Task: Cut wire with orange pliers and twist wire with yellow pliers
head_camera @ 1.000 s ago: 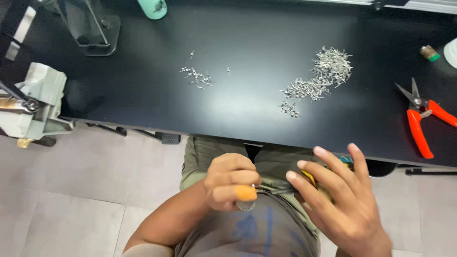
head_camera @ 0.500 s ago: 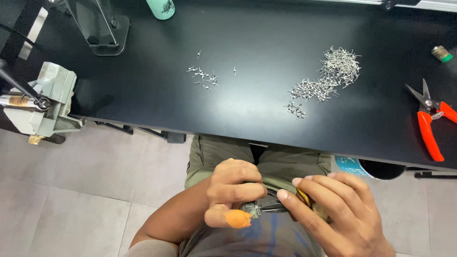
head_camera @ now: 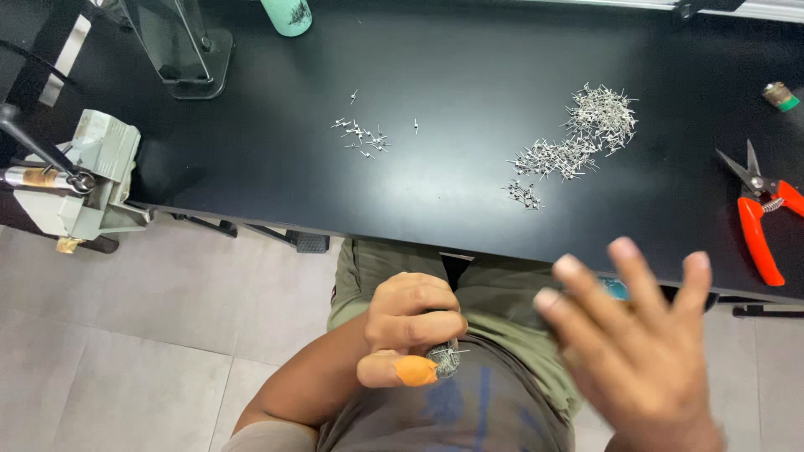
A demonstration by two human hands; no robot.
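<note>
My left hand (head_camera: 410, 326) is closed near my waist, below the table's near edge. It grips a small bunch of thin metal pins (head_camera: 444, 358), and its thumb wears an orange rubber cap (head_camera: 414, 371). My right hand (head_camera: 641, 351) is raised to the right of it, blurred, fingers spread, holding nothing. On the black table (head_camera: 452, 176) lies a large heap of the same small metal pins (head_camera: 578, 138) at right centre. A smaller scatter of pins (head_camera: 362, 131) lies left of the middle.
Red-handled cutters (head_camera: 760, 213) lie at the table's right edge, a small brass-and-green part (head_camera: 779, 95) beyond them. A grey bench vise (head_camera: 79, 180) clamps the left end. A dark stand (head_camera: 180, 46) and a teal bottle (head_camera: 287, 14) stand at the back left. Grey tiled floor below.
My right hand has pulled away from the left and opened its fingers wide. The left hand stays closed on the pins, thumb still out.
</note>
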